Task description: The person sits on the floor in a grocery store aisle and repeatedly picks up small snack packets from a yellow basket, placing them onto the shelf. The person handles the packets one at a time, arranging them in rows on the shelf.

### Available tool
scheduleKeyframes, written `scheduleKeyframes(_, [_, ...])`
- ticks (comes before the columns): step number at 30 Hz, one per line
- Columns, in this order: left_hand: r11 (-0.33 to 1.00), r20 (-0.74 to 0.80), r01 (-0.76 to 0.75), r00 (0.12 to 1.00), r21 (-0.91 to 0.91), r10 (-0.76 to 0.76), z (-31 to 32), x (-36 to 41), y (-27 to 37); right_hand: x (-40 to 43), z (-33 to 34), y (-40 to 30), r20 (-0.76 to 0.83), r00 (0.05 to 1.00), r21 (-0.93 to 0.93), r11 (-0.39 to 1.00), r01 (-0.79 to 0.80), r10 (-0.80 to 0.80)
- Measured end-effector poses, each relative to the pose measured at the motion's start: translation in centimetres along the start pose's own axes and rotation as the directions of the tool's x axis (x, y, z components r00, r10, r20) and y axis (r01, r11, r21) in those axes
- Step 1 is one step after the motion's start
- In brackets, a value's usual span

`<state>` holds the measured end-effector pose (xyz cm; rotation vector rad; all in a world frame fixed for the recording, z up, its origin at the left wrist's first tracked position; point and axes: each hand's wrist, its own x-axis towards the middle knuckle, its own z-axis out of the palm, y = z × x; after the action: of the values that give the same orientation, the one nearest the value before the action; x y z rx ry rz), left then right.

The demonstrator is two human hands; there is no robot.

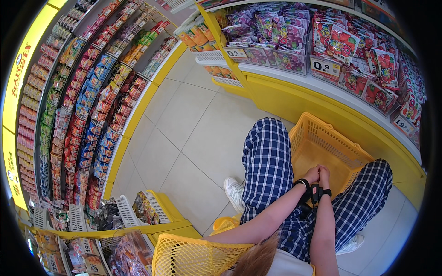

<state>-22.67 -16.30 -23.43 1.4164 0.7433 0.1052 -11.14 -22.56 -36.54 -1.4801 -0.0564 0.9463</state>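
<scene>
My left hand and my right hand meet between my knees, fingers folded in against each other. I see nothing held in them, though the inner side of the fingers is hidden. Below them a yellow plastic shopping basket stands on the floor between my legs, its visible bottom bare. Dark bands circle both wrists, and a small black device sits between them. My blue-and-white checked trousers flank the basket on both sides.
Ahead, a yellow shelf unit bears bins of purple candy packets and red candy packets. Snack racks curve along the left. Another low shelf with packaged food stands behind left. Yellow mesh fabric hangs by my left arm. Tiled floor lies between.
</scene>
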Motion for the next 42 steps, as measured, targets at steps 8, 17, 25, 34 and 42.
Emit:
scheduleKeyframes(8, [0.998, 0.026, -0.032, 0.999, 0.060, 0.031, 0.8, -0.4, 1.1, 0.6, -1.0, 0.2, -0.032, 0.995, -0.074, 0.993, 0.095, -0.098])
scheduleKeyframes(17, [1.000, -0.005, -0.004, 1.000, 0.023, 0.004, -0.2, -0.2, -0.2, -5.3, 3.6, -4.5, -0.046, 0.999, -0.054, 0.998, -0.018, 0.016])
scheduleKeyframes(25, [0.999, 0.015, 0.016, 1.000, -0.047, -0.016, 1.1, 1.0, -1.1, -5.5, 2.6, -4.7, -0.054, 0.998, -0.044, 0.999, 0.019, -0.021])
scheduleKeyframes(34, [1.000, -0.008, 0.006, 1.000, 0.025, -0.006, 0.6, 0.4, -0.3, -5.3, 2.7, -4.6, -0.072, 0.997, -0.025, 1.000, 0.003, -0.005])
scheduleKeyframes(42, [0.998, -0.044, -0.022, 0.999, 0.053, 0.025, 0.3, 1.3, -1.6, -5.4, 3.6, -4.8, -0.029, 0.999, -0.041, 0.999, 0.015, -0.016])
